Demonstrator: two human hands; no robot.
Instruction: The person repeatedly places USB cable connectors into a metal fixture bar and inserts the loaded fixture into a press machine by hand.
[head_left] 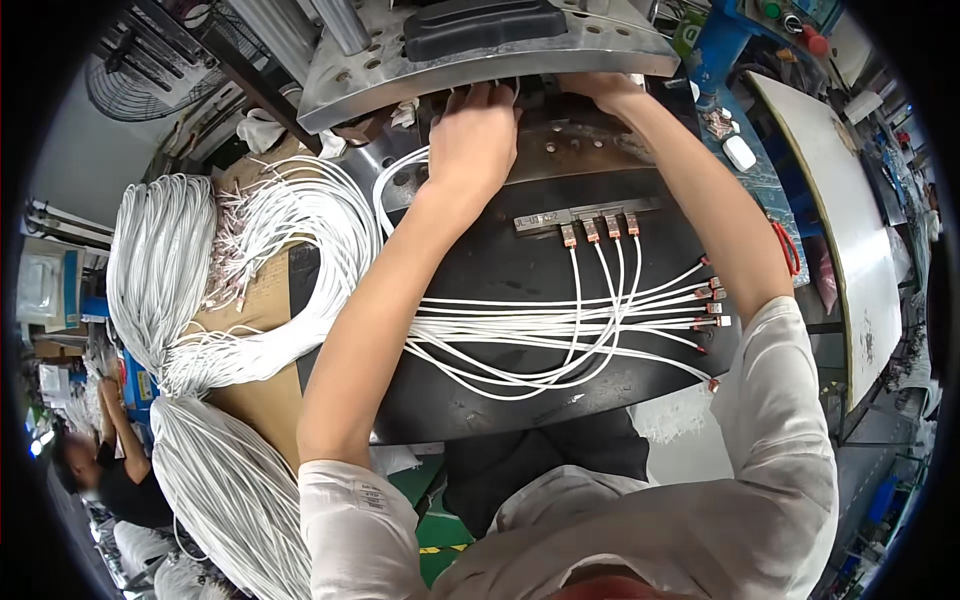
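left hand [472,135] + right hand [603,88] reaching under far press plate [480,60] | grips hidden, can't tell | risking pinched fingers, snagging white cables [560,335]

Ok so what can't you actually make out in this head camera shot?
- Left hand: fingers tucked under the metal press plate; whatever they touch is hidden.
- Right hand: mostly covered by the same plate.
- Connector tips on the white cables: too small for detail.
- Person at lower left: blurred, cut by the rim.

Wire fan [135,80], red-handled tool [787,247]
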